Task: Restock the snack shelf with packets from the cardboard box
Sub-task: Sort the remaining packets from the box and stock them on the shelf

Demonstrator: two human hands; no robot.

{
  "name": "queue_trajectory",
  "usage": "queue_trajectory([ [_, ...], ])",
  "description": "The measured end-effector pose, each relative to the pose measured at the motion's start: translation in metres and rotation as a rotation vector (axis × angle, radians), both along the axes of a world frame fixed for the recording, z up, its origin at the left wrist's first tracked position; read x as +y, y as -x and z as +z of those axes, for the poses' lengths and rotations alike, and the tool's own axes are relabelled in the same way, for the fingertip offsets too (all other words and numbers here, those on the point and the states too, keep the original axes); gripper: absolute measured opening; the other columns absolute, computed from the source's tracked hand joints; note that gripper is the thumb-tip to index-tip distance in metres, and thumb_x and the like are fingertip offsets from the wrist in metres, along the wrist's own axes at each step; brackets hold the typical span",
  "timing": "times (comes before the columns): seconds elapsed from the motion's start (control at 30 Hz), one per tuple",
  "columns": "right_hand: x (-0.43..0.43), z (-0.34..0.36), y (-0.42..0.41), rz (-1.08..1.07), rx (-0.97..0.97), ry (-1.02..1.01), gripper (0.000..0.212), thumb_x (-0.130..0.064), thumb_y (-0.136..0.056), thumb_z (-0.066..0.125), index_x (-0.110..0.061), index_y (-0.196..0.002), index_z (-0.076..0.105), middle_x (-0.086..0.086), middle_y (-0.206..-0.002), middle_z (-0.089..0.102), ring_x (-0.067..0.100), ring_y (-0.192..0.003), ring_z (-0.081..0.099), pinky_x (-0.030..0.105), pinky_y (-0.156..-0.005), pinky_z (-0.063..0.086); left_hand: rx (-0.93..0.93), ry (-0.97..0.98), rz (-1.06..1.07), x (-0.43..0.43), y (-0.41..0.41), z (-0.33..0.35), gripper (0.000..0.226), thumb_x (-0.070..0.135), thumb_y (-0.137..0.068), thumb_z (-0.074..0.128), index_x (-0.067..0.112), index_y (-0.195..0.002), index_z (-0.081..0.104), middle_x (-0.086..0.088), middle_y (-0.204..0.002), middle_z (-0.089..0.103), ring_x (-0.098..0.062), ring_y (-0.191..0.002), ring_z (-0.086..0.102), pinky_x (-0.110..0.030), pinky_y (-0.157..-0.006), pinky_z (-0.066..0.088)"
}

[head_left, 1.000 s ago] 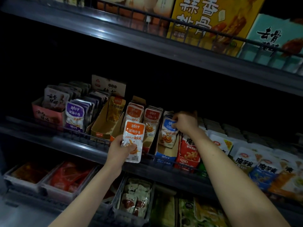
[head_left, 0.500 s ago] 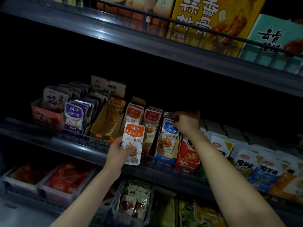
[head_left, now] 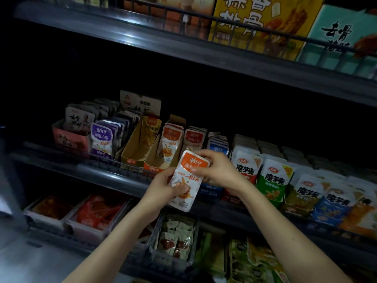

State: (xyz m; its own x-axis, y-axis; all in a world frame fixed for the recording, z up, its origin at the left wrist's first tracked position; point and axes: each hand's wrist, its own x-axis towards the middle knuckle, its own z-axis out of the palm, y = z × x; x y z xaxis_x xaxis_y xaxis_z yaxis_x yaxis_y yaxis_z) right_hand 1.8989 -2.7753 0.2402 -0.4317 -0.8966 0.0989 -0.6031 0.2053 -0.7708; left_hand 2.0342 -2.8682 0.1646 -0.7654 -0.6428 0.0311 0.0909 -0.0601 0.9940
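Note:
An orange-topped white snack packet [head_left: 188,178] is held upright in front of the middle shelf's rail. My left hand [head_left: 163,185] grips its lower left side. My right hand [head_left: 217,168] pinches its upper right edge. Behind it on the shelf stand an orange display box [head_left: 157,164] with matching packets [head_left: 171,144], a nearly empty yellow display box [head_left: 132,154] and a row of blue packets [head_left: 218,144]. The cardboard box is not in view.
Purple packets [head_left: 102,137] and a pink box [head_left: 69,137] fill the shelf's left. Green, white and blue konjac packets [head_left: 273,178] crowd the right. A wire rail [head_left: 81,154] fronts the shelf. Trays [head_left: 95,213] sit on the lower shelf; large boxes [head_left: 263,21] above.
My right hand left the blue packets at the back and came forward to take the top of the orange packet. The left hand brought the packet rightward and lower.

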Motion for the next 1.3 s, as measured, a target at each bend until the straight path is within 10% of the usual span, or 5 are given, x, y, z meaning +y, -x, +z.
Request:
queue_trajectory([
  [0.2,0.0,0.002,0.008,-0.117,0.098,0.133,0.027,-0.013,-0.084,0.07,-0.015,-0.109,0.06,-0.007,-0.096,0.061,0.007,-0.085,0.061,0.012,-0.065,0.049,-0.045,0.198,0.222,-0.016,-0.012,-0.007,0.026,0.014,-0.083,0.072,0.018,-0.106,0.062,0.001,-0.104,0.068,-0.014,-0.097,0.064,-0.021,-0.077,0.05],
  [0.43,-0.048,0.004,0.042,-0.275,0.33,0.403,0.026,-0.019,-0.09,0.063,-0.009,-0.114,0.061,0.005,-0.11,0.065,0.014,-0.096,0.06,0.028,-0.08,0.049,-0.451,0.829,0.77,-0.056,-0.004,-0.024,0.035,0.03,-0.084,0.07,0.01,-0.112,0.066,-0.013,-0.105,0.065,-0.034,-0.097,0.059,-0.042,-0.082,0.047],
  [1.3,-0.178,-0.046,0.038,-0.388,0.644,0.09,0.028,-0.024,-0.092,0.061,-0.021,-0.119,0.064,0.005,-0.11,0.068,0.022,-0.097,0.063,0.025,-0.073,0.045,-0.594,1.001,0.914,-0.074,0.008,-0.042,0.031,0.038,-0.063,0.085,0.018,-0.084,0.078,-0.01,-0.086,0.069,-0.037,-0.09,0.062,-0.061,-0.09,0.044],
])
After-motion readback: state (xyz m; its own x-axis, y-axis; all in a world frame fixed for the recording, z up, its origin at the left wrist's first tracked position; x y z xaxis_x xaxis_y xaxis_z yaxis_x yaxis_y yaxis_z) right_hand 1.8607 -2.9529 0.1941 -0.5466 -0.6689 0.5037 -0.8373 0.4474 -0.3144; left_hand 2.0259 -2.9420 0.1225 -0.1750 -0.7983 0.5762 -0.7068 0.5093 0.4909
